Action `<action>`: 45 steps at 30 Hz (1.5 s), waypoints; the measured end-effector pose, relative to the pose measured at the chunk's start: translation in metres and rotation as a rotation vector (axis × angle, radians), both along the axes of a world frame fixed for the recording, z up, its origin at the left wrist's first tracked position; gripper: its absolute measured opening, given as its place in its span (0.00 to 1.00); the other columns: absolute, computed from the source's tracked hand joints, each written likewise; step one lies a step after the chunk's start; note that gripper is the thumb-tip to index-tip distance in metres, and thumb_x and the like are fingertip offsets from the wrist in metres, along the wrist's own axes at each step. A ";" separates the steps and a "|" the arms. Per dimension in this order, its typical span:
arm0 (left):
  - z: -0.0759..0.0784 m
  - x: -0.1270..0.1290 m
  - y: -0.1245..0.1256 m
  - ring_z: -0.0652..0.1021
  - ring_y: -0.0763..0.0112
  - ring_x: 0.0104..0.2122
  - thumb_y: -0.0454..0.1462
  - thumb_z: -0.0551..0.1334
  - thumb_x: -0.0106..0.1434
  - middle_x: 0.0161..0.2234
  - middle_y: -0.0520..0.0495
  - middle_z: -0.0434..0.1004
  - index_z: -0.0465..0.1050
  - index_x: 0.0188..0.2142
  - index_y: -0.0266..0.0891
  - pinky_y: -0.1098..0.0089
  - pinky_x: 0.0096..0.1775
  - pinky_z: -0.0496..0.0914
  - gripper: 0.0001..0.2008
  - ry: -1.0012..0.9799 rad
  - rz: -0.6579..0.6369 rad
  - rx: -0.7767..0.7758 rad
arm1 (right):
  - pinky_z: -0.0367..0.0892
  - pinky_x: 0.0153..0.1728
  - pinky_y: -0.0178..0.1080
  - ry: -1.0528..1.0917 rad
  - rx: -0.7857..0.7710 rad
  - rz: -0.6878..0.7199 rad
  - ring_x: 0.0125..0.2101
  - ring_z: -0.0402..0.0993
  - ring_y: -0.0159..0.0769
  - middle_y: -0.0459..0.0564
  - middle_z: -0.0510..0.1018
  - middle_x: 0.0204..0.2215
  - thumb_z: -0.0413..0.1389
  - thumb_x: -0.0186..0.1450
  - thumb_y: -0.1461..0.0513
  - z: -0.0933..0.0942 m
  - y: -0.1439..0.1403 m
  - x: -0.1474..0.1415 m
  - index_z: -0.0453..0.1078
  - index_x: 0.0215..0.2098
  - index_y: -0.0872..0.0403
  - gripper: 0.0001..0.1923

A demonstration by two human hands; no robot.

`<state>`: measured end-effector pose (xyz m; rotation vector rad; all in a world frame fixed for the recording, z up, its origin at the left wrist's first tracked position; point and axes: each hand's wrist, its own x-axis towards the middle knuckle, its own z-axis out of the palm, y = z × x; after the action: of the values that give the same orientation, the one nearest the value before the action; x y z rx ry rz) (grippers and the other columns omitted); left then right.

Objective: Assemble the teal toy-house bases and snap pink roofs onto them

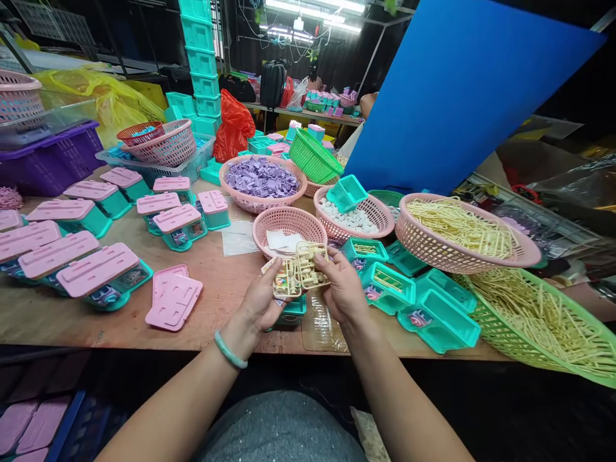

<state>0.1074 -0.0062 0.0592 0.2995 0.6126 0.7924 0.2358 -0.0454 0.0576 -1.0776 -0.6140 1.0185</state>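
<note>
My left hand [258, 296] pinches a flat cream plastic parts frame [287, 277] with some coloured bits showing in it. A second cream parts frame [308, 260] with small moulded pieces is between the thumb and fingers of my right hand [344, 287]. The two frames meet or overlap in front of me. Under my hands, a teal box [292, 309] is partly hidden. Just beyond is a pink basket [269, 221] with white paper [285, 241] in it. A clear plastic sheet [320, 324] lies on the table below my right hand.
Teal boxes with pink lids [99, 266] stand on the left, near two loose pink lids [176, 301]. Open teal boxes [445, 321] are at right, beside baskets of cream sticks [462, 228]. Behind are a basket of purple pieces [262, 178] and a blue panel [462, 90].
</note>
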 end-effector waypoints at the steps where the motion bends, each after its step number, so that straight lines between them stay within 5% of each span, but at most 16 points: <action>1: -0.001 0.002 0.000 0.83 0.56 0.49 0.36 0.58 0.73 0.47 0.35 0.84 0.76 0.50 0.31 0.56 0.54 0.76 0.13 -0.021 0.025 0.020 | 0.77 0.47 0.47 0.015 -0.015 0.020 0.42 0.82 0.43 0.48 0.84 0.40 0.73 0.50 0.52 -0.002 0.001 -0.004 0.70 0.45 0.49 0.29; 7: 0.005 0.006 -0.002 0.80 0.57 0.55 0.51 0.53 0.74 0.51 0.36 0.83 0.76 0.53 0.33 0.60 0.59 0.72 0.25 -0.158 0.065 0.165 | 0.75 0.51 0.45 0.031 0.014 0.107 0.50 0.79 0.43 0.51 0.83 0.48 0.69 0.57 0.49 -0.014 0.000 -0.030 0.73 0.47 0.51 0.24; 14: 0.019 -0.009 0.031 0.81 0.50 0.51 0.62 0.46 0.70 0.50 0.31 0.81 0.69 0.59 0.31 0.53 0.53 0.75 0.39 0.108 -0.212 0.253 | 0.76 0.47 0.43 -0.125 0.003 0.346 0.43 0.81 0.40 0.49 0.84 0.44 0.70 0.56 0.50 0.006 0.006 -0.024 0.69 0.51 0.50 0.29; 18: -0.002 -0.037 0.051 0.67 0.45 0.66 0.65 0.63 0.57 0.64 0.32 0.68 0.61 0.66 0.37 0.47 0.66 0.60 0.48 0.387 -0.157 0.729 | 0.75 0.45 0.42 -0.387 0.040 0.358 0.42 0.79 0.38 0.49 0.81 0.44 0.68 0.60 0.53 0.011 0.008 0.000 0.69 0.48 0.51 0.22; 22: -0.039 -0.072 0.050 0.53 0.43 0.72 0.46 0.80 0.43 0.74 0.34 0.48 0.45 0.73 0.44 0.45 0.70 0.50 0.66 0.607 -0.451 1.177 | 0.72 0.46 0.43 -1.027 0.175 0.472 0.43 0.76 0.39 0.50 0.79 0.43 0.58 0.69 0.60 -0.002 0.001 0.015 0.69 0.51 0.51 0.12; 26: -0.060 -0.086 0.041 0.58 0.46 0.70 0.40 0.74 0.55 0.72 0.36 0.54 0.44 0.73 0.47 0.45 0.68 0.56 0.55 0.619 -0.426 1.281 | 0.69 0.46 0.45 -1.583 0.329 0.535 0.46 0.73 0.43 0.57 0.77 0.45 0.49 0.73 0.65 -0.013 -0.001 0.001 0.68 0.54 0.54 0.13; 30: -0.064 -0.085 0.037 0.69 0.49 0.64 0.37 0.74 0.54 0.67 0.37 0.62 0.49 0.71 0.46 0.49 0.64 0.65 0.51 0.657 -0.376 1.287 | 0.69 0.46 0.49 -1.901 0.159 0.584 0.44 0.70 0.47 0.57 0.77 0.43 0.53 0.73 0.62 -0.016 0.000 -0.019 0.71 0.52 0.54 0.11; 34: -0.062 -0.086 0.031 0.69 0.50 0.64 0.36 0.74 0.53 0.67 0.36 0.63 0.50 0.71 0.43 0.50 0.64 0.65 0.52 0.669 -0.345 1.320 | 0.68 0.53 0.53 -1.834 0.024 0.576 0.55 0.67 0.50 0.61 0.72 0.54 0.53 0.70 0.65 -0.016 -0.006 -0.016 0.62 0.64 0.54 0.24; 37: -0.062 -0.096 0.026 0.68 0.50 0.66 0.39 0.74 0.55 0.69 0.34 0.61 0.48 0.72 0.43 0.50 0.64 0.65 0.52 0.676 -0.381 1.344 | 0.60 0.65 0.54 -1.691 0.111 0.631 0.70 0.52 0.48 0.61 0.56 0.71 0.50 0.72 0.61 -0.019 -0.016 -0.007 0.40 0.75 0.52 0.37; 40: -0.064 -0.114 0.022 0.68 0.49 0.66 0.45 0.74 0.56 0.68 0.34 0.63 0.52 0.71 0.44 0.48 0.64 0.65 0.49 0.842 -0.340 1.333 | 0.52 0.69 0.59 -1.742 0.085 0.580 0.74 0.42 0.47 0.56 0.46 0.75 0.47 0.75 0.51 -0.030 -0.031 -0.006 0.24 0.76 0.47 0.42; 45: -0.070 -0.136 0.012 0.72 0.52 0.62 0.48 0.70 0.61 0.62 0.37 0.71 0.64 0.64 0.44 0.47 0.64 0.65 0.34 1.184 -0.088 1.343 | 0.44 0.70 0.64 -1.852 0.030 0.455 0.74 0.38 0.51 0.57 0.44 0.75 0.51 0.71 0.43 -0.049 -0.039 -0.014 0.25 0.76 0.48 0.49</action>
<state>-0.0286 0.0060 -0.0106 2.1083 1.0580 0.7893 0.2222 -0.0843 0.0086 -1.7080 -2.3900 0.0393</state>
